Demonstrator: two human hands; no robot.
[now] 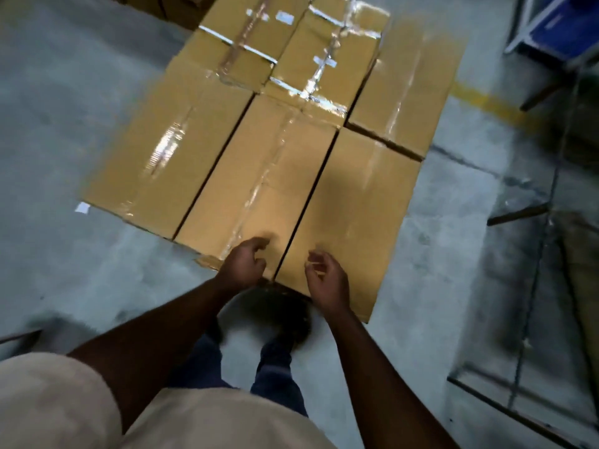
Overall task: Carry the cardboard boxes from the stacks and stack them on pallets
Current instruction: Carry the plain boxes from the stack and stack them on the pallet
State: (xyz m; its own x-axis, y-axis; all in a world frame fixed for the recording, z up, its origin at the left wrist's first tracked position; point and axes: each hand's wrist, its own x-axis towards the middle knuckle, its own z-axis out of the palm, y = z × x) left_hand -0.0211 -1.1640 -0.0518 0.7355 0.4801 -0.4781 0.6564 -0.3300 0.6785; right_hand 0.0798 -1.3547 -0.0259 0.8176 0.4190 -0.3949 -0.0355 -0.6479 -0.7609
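Both hands, left hand [243, 262] and right hand [325, 280], loosely curled, empty, above taped cardboard boxes [259, 176].

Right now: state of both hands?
Left hand: open, fingers loosely curled, holding nothing, over the middle box.
Right hand: open, holding nothing, over the right box.

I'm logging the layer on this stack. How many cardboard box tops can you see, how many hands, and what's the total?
Cardboard boxes: 6, three long ones in front, two taped ones behind, one at the right rear.
Hands: 2, left hand, right hand.
Total: 8.
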